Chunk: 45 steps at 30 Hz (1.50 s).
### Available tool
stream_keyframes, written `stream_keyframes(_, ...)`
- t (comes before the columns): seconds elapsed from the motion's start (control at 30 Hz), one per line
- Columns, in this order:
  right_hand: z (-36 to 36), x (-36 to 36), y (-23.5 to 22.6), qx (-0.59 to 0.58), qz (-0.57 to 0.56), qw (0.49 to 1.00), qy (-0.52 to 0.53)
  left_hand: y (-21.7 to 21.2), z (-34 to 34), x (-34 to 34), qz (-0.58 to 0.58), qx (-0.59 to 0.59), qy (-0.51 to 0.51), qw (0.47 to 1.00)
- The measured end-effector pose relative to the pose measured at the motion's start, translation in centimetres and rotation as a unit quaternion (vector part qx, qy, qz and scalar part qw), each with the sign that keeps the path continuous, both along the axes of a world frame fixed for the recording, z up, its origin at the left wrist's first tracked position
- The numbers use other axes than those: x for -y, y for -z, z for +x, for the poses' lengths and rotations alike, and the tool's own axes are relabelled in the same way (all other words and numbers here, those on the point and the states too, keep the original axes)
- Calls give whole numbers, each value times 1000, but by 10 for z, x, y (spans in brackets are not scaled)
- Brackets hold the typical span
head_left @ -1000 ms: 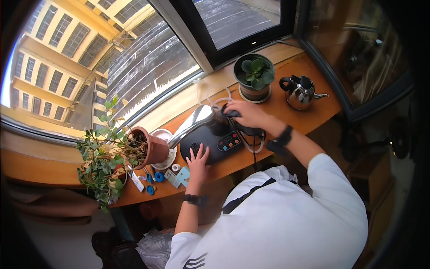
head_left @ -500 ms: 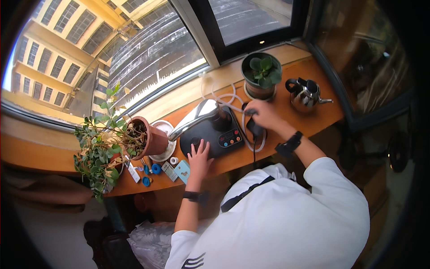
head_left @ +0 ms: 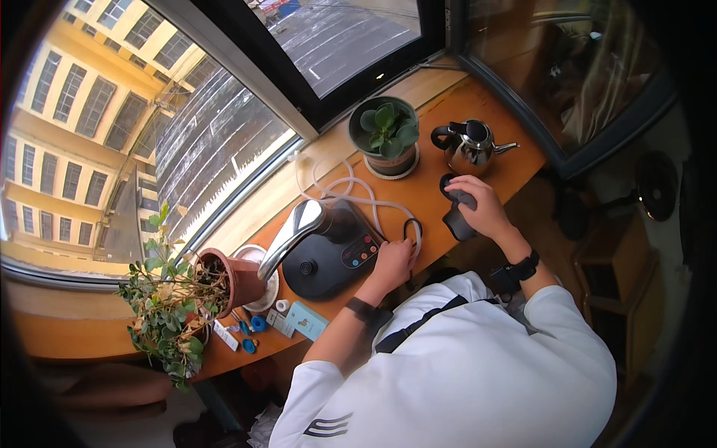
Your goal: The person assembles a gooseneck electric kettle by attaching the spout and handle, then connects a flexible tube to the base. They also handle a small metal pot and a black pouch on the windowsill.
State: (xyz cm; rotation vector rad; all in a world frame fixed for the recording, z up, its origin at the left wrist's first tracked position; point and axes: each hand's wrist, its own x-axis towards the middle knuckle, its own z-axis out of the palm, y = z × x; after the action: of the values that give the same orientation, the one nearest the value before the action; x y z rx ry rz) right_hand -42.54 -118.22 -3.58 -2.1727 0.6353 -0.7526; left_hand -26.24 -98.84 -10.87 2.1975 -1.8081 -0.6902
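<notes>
Near the right front edge of the desk, my right hand [head_left: 484, 210] is closed around a black object [head_left: 461, 225] with a rounded end and a blocky lower part; its exact kind is unclear. My left hand [head_left: 393, 265], fingers curled, is at the right front corner of the black electric kettle base [head_left: 317, 272]. It grips a looped black cord [head_left: 408, 226] beside the pale clear tube [head_left: 378, 206]. The base has a shiny curved spout arm [head_left: 299, 233] and a panel of coloured buttons [head_left: 361, 252]. A steel kettle [head_left: 472, 153] stands beyond my right hand.
A potted succulent [head_left: 388, 133] stands at the back by the window. To the left, a leafy plant in a terracotta pot [head_left: 237, 286] leans over a white saucer. A light-blue box [head_left: 307, 322] and blue caps [head_left: 258, 323] lie near the front edge. An open window sash [head_left: 575, 153] projects at right.
My left hand has left the front of the kettle base and moved right to the cord. My right hand has carried the black object right, away from the tube, toward the desk's front edge.
</notes>
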Motion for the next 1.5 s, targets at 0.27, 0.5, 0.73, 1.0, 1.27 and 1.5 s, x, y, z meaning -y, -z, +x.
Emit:
stream_keyframes(0.27, 32, 28, 18, -296, -57, 949, -93, 4, 16, 1, -109, -137, -128, 976)
stream_keyframes(0.5, 136, -15, 53, -280, -225, 920, -157, 0, 13, -17, -134, -196, -215, 947)
stream_keyframes(0.73, 165, -14, 100, -330, -120, 903, -246, -43, 3, -74, -134, -301, -298, 896)
stream_keyframes(1.0, 85, -60, -6, 74, -247, 888, -380, -73, 4, -101, -274, -428, -347, 788)
stream_keyframes(1.27, 69, -57, -22, 24, -8, 899, -436, -97, 19, -59, -251, -618, -287, 687)
stream_keyframes(1.5, 101, -42, -61, 57, 658, 701, -269, -140, -13, -55, -173, -56, -39, 983)
